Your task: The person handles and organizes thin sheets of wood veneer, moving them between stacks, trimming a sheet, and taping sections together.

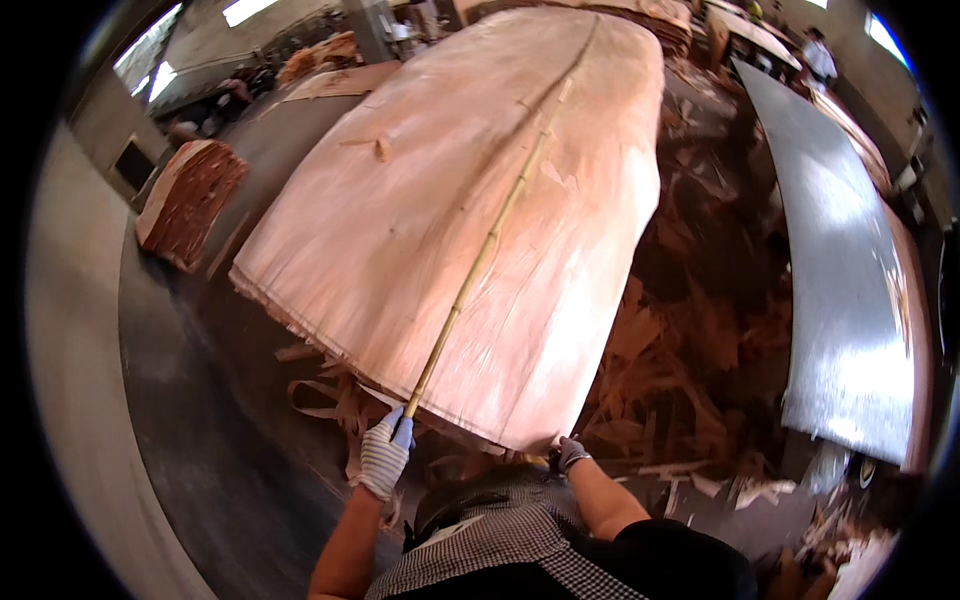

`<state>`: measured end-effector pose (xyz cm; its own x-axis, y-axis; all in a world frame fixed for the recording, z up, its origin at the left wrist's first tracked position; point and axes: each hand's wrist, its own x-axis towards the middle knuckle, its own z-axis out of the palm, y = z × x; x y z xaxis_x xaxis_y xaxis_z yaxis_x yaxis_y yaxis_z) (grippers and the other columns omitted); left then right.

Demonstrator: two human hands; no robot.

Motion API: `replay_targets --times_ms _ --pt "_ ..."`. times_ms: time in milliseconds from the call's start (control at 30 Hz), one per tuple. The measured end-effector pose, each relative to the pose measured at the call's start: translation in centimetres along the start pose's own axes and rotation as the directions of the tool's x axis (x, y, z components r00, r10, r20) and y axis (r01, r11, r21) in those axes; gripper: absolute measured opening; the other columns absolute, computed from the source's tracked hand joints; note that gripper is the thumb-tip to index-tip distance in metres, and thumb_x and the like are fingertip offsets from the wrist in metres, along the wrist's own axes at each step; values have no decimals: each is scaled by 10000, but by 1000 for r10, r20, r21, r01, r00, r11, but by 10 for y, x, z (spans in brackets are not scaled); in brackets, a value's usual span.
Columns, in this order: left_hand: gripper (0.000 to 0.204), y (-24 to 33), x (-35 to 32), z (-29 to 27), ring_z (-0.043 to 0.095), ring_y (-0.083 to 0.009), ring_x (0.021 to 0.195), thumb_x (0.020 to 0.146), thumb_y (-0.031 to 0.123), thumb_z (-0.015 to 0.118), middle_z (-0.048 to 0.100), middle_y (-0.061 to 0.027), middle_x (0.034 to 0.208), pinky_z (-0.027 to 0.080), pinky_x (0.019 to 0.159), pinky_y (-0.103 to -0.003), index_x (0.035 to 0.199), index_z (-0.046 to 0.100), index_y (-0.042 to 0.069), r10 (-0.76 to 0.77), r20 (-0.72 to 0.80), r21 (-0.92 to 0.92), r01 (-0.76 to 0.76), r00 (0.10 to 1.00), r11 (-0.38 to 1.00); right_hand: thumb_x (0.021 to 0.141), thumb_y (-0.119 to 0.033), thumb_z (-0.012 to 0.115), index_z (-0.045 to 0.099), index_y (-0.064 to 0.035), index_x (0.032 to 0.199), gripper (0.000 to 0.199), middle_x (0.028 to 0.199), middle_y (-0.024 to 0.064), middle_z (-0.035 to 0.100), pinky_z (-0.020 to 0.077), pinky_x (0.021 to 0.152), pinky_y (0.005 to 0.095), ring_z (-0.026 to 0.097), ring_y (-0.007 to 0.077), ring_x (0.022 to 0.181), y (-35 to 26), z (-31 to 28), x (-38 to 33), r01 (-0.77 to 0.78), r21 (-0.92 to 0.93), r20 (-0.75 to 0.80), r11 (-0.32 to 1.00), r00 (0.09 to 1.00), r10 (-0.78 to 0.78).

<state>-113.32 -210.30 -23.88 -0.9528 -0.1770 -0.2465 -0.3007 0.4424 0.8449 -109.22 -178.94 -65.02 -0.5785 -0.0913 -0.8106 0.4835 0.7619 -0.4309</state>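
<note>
A broad stack of thin, pinkish-tan wood veneer sheets spreads out in front of me, its far end reaching toward the back of the room. Lengthwise over the top sheet runs a long, slender bamboo pole. My left hand, in a striped knit glove, is closed around the pole's near end, just beyond the stack's near edge. At the near right corner, my right hand in a dark glove pinches the edge of the veneer; its fingertips are partly hidden.
Torn veneer scraps litter the floor right of the stack. Farther right stands a long table with a shiny metal top. A smaller veneer pile sits at the left. A person is at the back right, and a pillar rises behind.
</note>
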Motion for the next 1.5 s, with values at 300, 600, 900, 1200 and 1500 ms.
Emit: replay_targets --times_ms 300,600,900,1200,1500 --pt "353 3 110 -8 427 -63 411 942 221 482 532 -17 633 381 354 -226 1271 506 95 -74 337 -126 122 939 984 792 -193 584 609 14 875 225 768 139 643 475 615 376 596 253 676 -12 38 -42 205 931 -362 302 630 687" --pt "455 -22 171 -40 511 -316 1111 851 116 561 538 -190 1200 390 1000 -389 1282 467 8 665 352 306 -752 659 583 771 -94 608 655 -1 917 179 943 160 614 475 777 325 599 279 864 -120 -7 -195 371 615 -721 696 -92 687" --pt "545 61 103 71 588 -154 937 871 361 634 581 -96 1157 491 840 -265 1227 500 -30 44 961 -95 175 272 980 818 -49 623 642 -7 990 178 1036 128 619 503 712 288 624 217 835 -292 -57 -268 592 78 -983 802 -90 162" --pt "182 37 105 88 657 -258 856 868 89 608 648 -127 944 556 822 -374 1010 581 -22 35 968 -187 617 249 764 882 -82 603 609 -5 1099 229 785 8 628 342 385 194 439 34 452 -304 -61 -275 854 512 -786 89 424 451" --pt "153 52 90 90 660 -205 775 881 97 605 642 -83 888 568 742 -316 968 586 -28 91 881 -255 305 464 918 857 -109 623 614 -28 867 82 602 -2 537 378 387 247 472 84 456 -246 -66 -272 861 508 -603 -29 380 701"
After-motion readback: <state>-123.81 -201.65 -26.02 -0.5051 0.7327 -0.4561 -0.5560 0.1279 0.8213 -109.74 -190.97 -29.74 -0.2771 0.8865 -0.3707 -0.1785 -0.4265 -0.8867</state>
